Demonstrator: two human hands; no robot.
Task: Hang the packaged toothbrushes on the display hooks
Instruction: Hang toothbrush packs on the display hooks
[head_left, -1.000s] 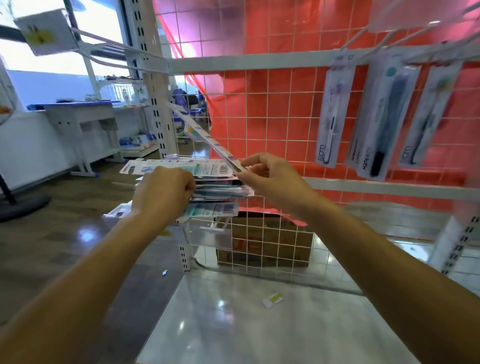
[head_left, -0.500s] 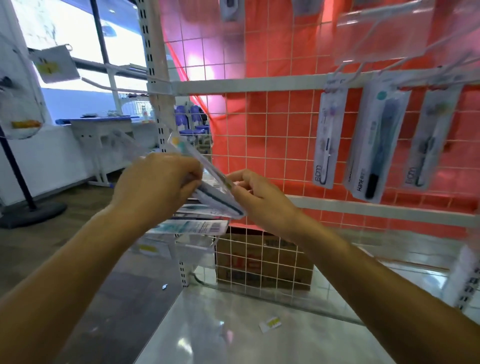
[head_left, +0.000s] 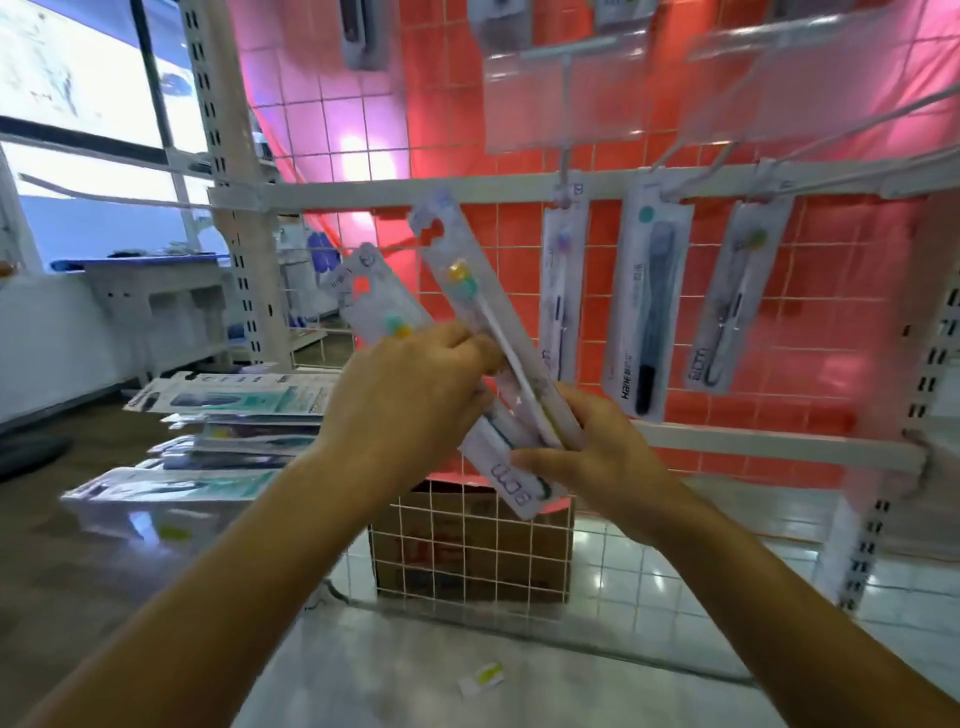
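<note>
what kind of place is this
Probably a shop aisle, or a mock-up of one: packaged toothbrushes hang from display hooks on a wire-grid shelving bay, clear price-tag holders sit above them, and more packs lie stacked at left.

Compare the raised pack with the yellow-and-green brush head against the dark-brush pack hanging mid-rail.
The raised pack is gripped by the left hand and right hand, unhung; the dark-brush pack hangs from the rail. The raised pack leans with its top to the left; the dark-brush pack hangs nearly upright. The raised pack shows a white handle, the dark-brush pack a dark one. Both are long, narrow, pale packs.
</note>
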